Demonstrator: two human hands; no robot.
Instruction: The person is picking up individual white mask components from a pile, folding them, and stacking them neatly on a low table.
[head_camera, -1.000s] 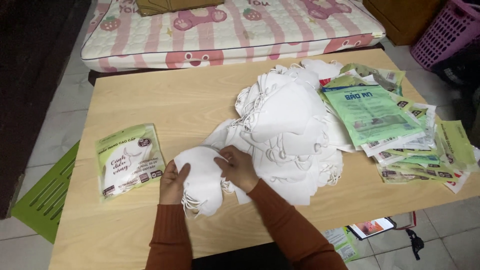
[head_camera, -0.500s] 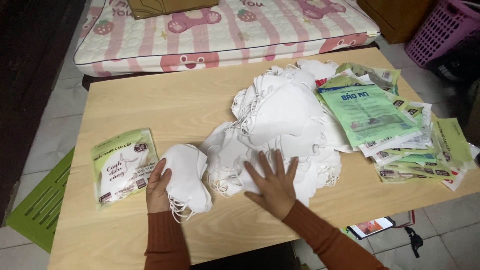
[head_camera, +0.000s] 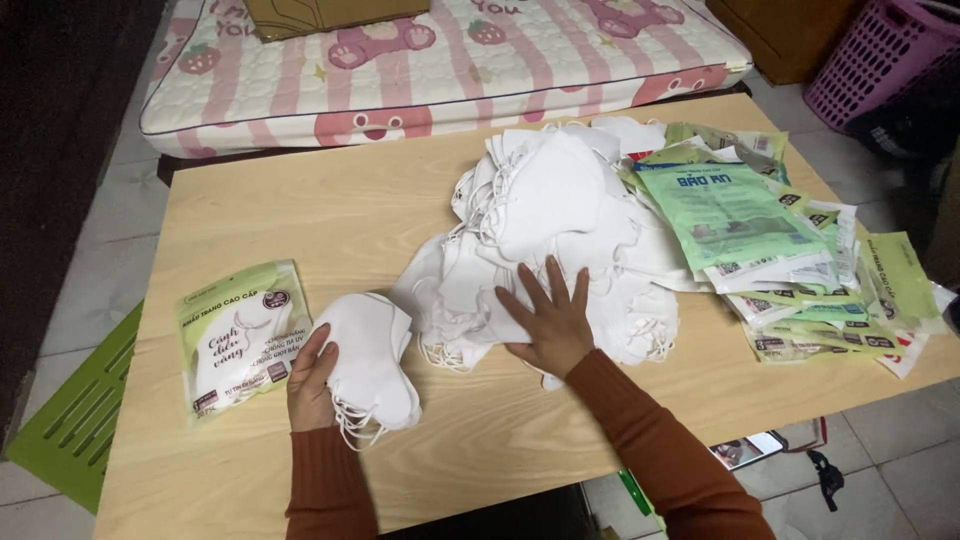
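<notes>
One wooden table (head_camera: 330, 200) fills most of the head view, pale and long, with a pink-and-white striped mattress (head_camera: 450, 60) lying on the floor beyond its far edge and a purple plastic basket (head_camera: 880, 60) at the upper right corner. On the middle of the table sits a big loose heap of white face masks (head_camera: 560, 210), their thin ear loops tangled along the edges. Just to the right of that heap, and partly touching it, lies a spread of flat green-and-white packets (head_camera: 740, 220) fanned out toward the table's right end. Off the left side of the table, down on the tiled floor, lies a bright green slotted panel (head_camera: 70, 420). Near the table's left edge lies a single filled packet (head_camera: 240, 335), pale green with a white mask showing through its clear window, apart from the heap. Just beside it, to its right, is a small stack of white masks (head_camera: 370, 370), with ear loops hanging at its near edge. The left hand (head_camera: 312, 385), in a rust-coloured sleeve, curls around the left side of this small stack, fingers wrapped over its edge and gripping it against the table. The right hand (head_camera: 550, 320) lies flat with fingers spread wide, palm pressed down on the near edge of the big heap, holding nothing.
</notes>
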